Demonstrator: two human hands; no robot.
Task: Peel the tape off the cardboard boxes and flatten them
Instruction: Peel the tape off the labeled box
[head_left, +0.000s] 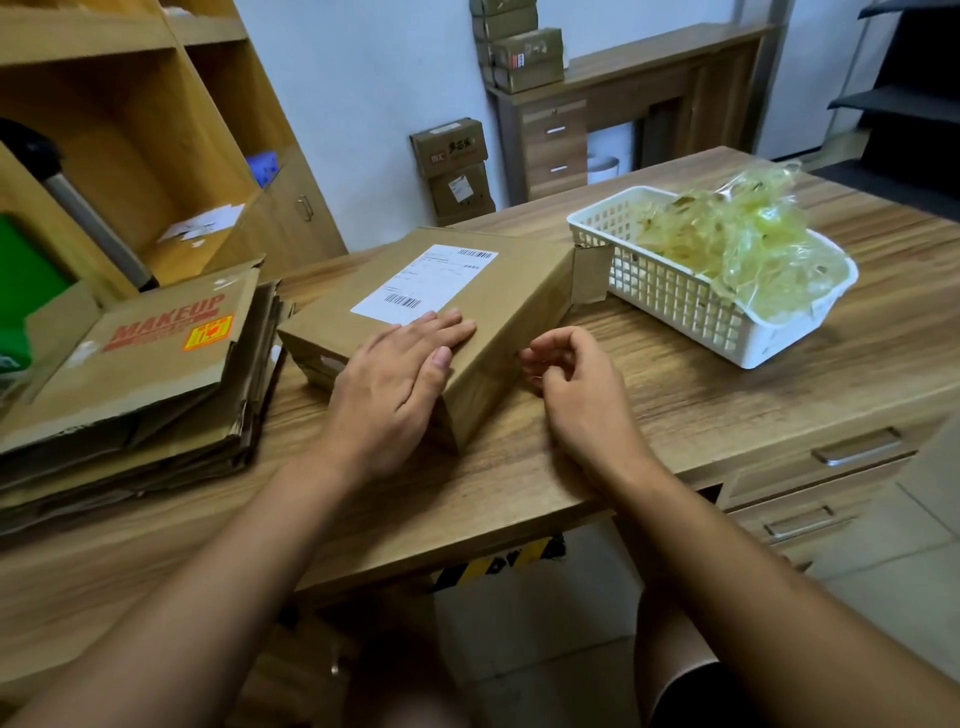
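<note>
A brown cardboard box (509, 291) with a white shipping label (426, 283) lies on the wooden desk, one end flap standing open at its far right. My left hand (400, 374) rests flat on the box's near top, fingers straight. My right hand (571, 384) hovers just right of the box's near side, fingers loosely curled; whether it pinches a clear strip of tape cannot be made out. A stack of flattened boxes (140, 384), the top one printed "MAKEUP", lies at the left.
A white plastic basket (691, 317) full of crumpled peeled tape (737, 244) stands at the right of the desk (675, 415). Wooden shelves rise at the left. More boxes are stacked against the back wall. Desk drawers sit at the lower right.
</note>
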